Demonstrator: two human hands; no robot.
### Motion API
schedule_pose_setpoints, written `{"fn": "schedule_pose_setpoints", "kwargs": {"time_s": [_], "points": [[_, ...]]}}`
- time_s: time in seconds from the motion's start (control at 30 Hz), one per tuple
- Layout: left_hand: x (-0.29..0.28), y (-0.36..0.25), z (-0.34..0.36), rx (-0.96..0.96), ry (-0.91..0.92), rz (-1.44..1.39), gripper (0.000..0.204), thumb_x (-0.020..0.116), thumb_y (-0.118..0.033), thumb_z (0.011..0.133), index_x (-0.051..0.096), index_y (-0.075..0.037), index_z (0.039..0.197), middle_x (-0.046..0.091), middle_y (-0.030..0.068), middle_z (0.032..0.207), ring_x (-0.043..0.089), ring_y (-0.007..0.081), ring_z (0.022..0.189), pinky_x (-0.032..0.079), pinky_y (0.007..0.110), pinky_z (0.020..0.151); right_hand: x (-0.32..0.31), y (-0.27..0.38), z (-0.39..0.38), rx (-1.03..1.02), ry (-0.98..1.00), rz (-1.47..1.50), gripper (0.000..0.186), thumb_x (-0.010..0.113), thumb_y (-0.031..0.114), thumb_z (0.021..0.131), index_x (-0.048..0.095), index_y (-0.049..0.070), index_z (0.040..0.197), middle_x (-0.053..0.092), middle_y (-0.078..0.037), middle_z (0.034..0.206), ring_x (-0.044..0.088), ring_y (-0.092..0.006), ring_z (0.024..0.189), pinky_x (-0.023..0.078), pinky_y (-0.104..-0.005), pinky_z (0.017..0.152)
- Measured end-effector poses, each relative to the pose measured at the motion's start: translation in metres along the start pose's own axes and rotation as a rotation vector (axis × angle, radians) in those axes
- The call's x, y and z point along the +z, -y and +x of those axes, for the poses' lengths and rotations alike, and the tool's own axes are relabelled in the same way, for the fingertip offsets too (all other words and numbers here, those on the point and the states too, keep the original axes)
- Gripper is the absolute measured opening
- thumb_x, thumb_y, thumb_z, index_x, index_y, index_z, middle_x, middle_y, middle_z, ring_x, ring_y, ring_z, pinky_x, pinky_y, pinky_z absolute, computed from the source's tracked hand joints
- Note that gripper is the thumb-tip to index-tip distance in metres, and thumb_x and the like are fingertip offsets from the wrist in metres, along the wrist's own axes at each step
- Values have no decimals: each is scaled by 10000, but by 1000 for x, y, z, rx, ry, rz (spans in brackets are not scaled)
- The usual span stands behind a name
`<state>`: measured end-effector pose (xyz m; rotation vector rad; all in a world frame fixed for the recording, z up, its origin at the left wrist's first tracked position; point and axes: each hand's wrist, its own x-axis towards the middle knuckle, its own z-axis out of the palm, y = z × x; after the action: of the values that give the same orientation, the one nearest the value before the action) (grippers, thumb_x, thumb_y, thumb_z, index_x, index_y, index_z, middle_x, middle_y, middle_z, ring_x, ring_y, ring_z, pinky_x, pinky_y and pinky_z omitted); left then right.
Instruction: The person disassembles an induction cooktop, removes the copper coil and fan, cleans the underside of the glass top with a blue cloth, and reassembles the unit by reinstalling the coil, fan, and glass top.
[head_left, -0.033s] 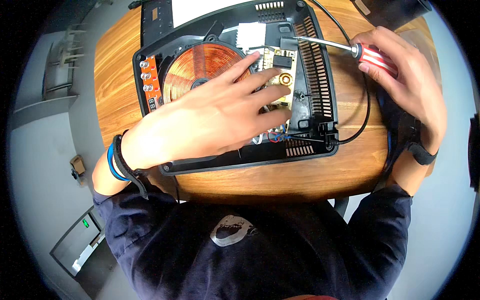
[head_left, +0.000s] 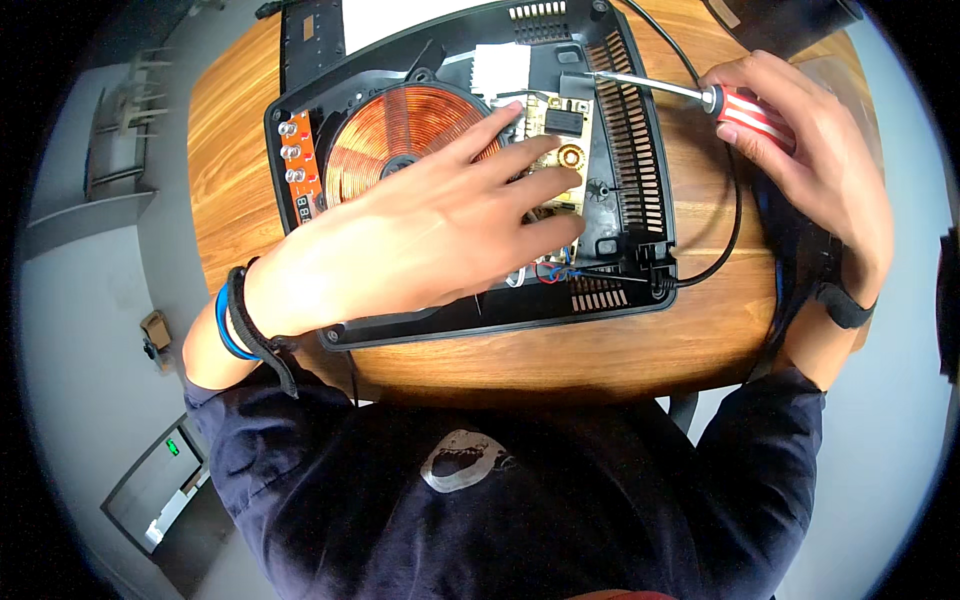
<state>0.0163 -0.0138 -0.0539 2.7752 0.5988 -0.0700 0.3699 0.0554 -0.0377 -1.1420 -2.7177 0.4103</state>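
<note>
My left hand (head_left: 435,220) lies spread over an opened induction cooker (head_left: 490,325), its fingertips on the pale circuit board (head_left: 583,118). The palm covers part of the board and of the round copper coil (head_left: 365,140). In my right hand (head_left: 825,150) is a screwdriver (head_left: 755,118) with a red and white handle. Its metal shaft points left across the vented edge of the black housing, and the tip is beside a dark part near the board's upper end. A white heat sink (head_left: 500,70) sits just above the board.
An orange display board (head_left: 298,155) is at the housing's left side. The black power cord (head_left: 738,200) curves over the wooden table (head_left: 470,370) on the right. Behind the housing are a white sheet (head_left: 400,15) and a black object (head_left: 300,50); another dark object (head_left: 790,20) stands far right.
</note>
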Motion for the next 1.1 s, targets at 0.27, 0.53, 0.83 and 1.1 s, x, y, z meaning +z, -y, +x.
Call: {"fn": "schedule_pose_setpoints", "kwargs": {"time_s": [0.27, 0.53, 0.83, 1.1], "points": [[13, 2, 15, -2, -90, 37, 538, 856, -145, 804, 673, -66, 1303, 663, 114, 1390, 602, 335, 1410, 396, 531, 1335, 0, 16, -1, -24, -38, 93, 350, 799, 203, 1019, 709, 49, 1320, 711, -152, 1166, 708, -386, 1071, 564, -439, 917], [14, -3, 12, -34, -89, 59, 642, 883, -169, 766, 665, -37, 1355, 676, 123, 1371, 618, 338, 1353, 451, 484, 1243, 5, -16, -1, -20, 25, 5, 356, 799, 194, 1021, 711, 43, 1330, 718, -146, 1184, 705, -367, 1071, 564, -430, 937], [11, -3, 12, -46, -89, -61, 626, 850, -115, 787, 666, 0, 1374, 672, 155, 1383, 615, 383, 1370, 458, 512, 1269, 7, -18, 1, -52, 20, -3, 356, 799, 184, 1016, 711, 34, 1327, 733, -148, 1219, 710, -374, 1106, 563, -436, 969], [15, 1, 14, -64, -86, -104, 577, 842, -99, 787, 711, 7, 1339, 712, 152, 1341, 636, 385, 1382, 463, 520, 1292, 8, -20, 2, -56, 49, -11, 365, 803, 174, 1011, 705, 21, 1328, 734, -155, 1244, 710, -376, 1131, 562, -434, 986]]}}
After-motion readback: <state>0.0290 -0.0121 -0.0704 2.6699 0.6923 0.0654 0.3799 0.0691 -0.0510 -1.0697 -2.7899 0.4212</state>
